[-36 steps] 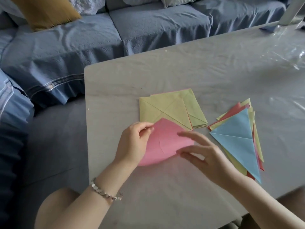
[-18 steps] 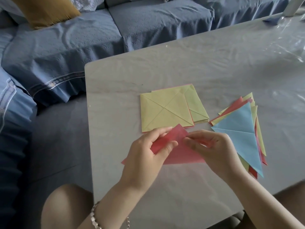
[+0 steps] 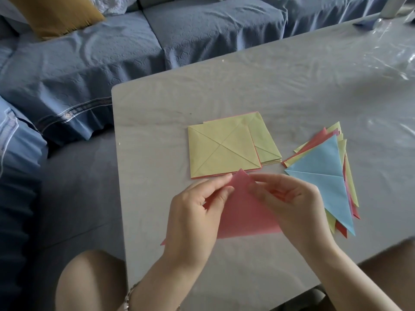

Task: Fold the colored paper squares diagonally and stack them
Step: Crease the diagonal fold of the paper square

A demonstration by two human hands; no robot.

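Observation:
A pink paper (image 3: 243, 212) folded into a triangle lies on the table (image 3: 157, 135) with its tip pointing away from me. My left hand (image 3: 195, 218) pinches its left slanted edge near the tip. My right hand (image 3: 289, 205) pinches the right edge just beside it. Behind the pink paper sits a pile of unfolded squares (image 3: 222, 149) with a yellow-green sheet on top. To the right lies a fanned stack of folded triangles (image 3: 323, 178), a light blue one uppermost.
The pale table has its left edge close to a blue sofa (image 3: 112, 48) with a mustard cushion (image 3: 56, 14). Clear crinkled plastic (image 3: 395, 48) lies at the table's far right. My knees show below the near edge.
The pink sheet went from a curled, half-bent shape to a flat triangle. Both hands moved up to its tip and now pinch the edges there.

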